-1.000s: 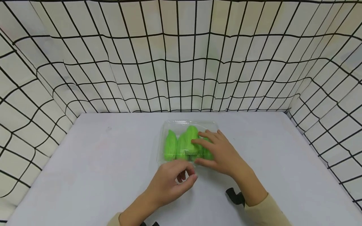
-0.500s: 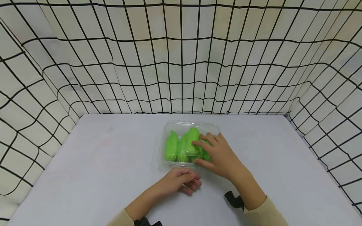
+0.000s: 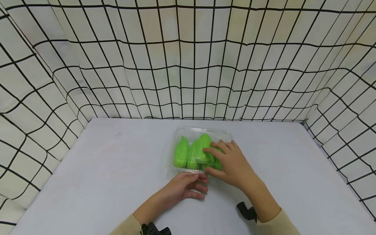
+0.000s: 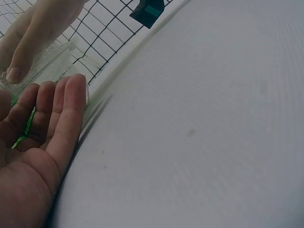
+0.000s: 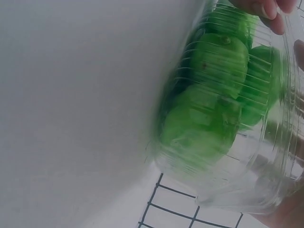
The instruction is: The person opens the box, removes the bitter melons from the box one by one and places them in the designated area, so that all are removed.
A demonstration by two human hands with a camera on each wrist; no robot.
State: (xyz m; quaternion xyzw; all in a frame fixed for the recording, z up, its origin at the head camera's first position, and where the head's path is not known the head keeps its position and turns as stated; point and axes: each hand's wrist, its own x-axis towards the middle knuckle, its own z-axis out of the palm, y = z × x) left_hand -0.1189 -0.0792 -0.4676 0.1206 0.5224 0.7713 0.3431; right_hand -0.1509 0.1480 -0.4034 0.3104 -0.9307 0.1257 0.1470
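Clamshell box [image 3: 191, 131] of clear plastic sits on the white tabletop [image 3: 129, 156], near its far edge, with several plump green fruits [image 3: 201, 151] inside. The right hand [image 3: 232, 164] lies over the box's right side, fingers spread and slightly bent, clenching nothing. The left hand [image 3: 185, 188] is at the front rim [image 3: 189, 170], palm turned up, fingers loose and grasping nothing; whether it touches the plastic I cannot tell. The step in hand looks like steadying the box while positioning the left hand at its front edge. The next move seems to call for light right-hand contact and careful left-hand placement along that rim.
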